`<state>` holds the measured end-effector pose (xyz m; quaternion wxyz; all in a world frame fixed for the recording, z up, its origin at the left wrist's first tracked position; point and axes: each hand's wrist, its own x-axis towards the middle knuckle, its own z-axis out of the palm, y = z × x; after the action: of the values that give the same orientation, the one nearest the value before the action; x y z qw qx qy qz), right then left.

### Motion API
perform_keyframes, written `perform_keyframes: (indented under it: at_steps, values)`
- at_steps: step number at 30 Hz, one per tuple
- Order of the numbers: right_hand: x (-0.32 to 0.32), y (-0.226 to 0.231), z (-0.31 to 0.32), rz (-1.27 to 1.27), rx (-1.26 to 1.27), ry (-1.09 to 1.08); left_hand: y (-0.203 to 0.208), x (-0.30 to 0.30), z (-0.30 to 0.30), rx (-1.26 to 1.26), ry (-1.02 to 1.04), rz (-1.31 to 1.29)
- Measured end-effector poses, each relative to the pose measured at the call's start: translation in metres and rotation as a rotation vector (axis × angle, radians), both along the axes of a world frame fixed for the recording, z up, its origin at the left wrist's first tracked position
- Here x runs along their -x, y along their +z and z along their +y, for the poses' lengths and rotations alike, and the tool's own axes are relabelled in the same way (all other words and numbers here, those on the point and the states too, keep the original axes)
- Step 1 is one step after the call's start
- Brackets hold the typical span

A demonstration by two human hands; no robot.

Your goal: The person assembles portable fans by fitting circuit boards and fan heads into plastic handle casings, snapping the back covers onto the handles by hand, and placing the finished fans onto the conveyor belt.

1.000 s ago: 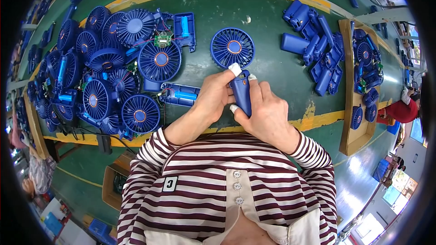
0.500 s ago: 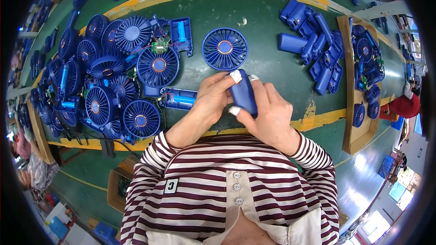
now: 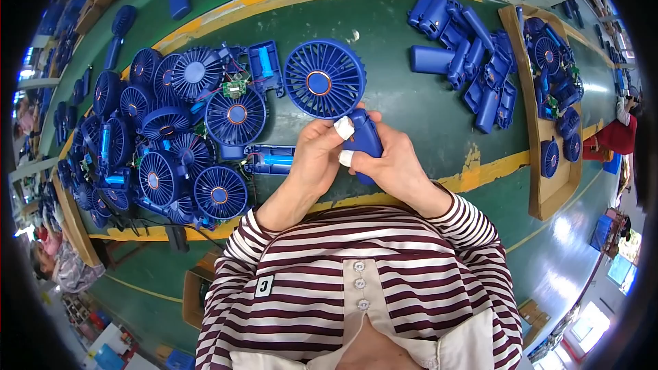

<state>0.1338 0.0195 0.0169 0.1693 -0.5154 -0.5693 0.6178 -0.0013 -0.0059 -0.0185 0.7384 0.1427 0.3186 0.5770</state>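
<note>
A smooth blue plastic handle casing is held at the near side of a round blue plastic fan head with a spoked grille and orange-ringed hub; whether the two are joined cannot be told. The casing is grasped by the left hand and the right hand together, white-wrapped thumbs laid on it, the other fingertips largely hidden. Pressure is probably best spread evenly along both sides, with the casing kept aligned to the fan head and untwisted. Left of the fan head, a heap of blue plastic fans is spread; right of it, blue plastic shells are piled, with a brown cardboard tray beyond.
</note>
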Motion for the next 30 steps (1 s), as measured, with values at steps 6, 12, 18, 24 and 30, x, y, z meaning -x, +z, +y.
perform_keyframes:
  at_steps: [6,12,18,24,30]
  values:
    - [-0.003,-0.002,0.001,0.126,0.112,0.009,0.0,-0.002,-0.002,-0.013,0.018,0.082]
    - [-0.006,-0.005,0.001,0.261,0.176,0.041,0.004,-0.004,-0.003,0.024,0.046,0.069]
    - [-0.007,-0.005,0.001,0.263,0.196,0.068,0.007,-0.004,-0.005,0.038,0.064,0.057]
    - [-0.009,-0.004,0.002,-0.029,-0.123,0.156,0.003,-0.007,-0.005,0.068,0.108,0.113]
    - [-0.01,0.0,-0.014,-0.454,-0.73,0.199,0.007,-0.006,0.001,0.232,0.083,0.122]
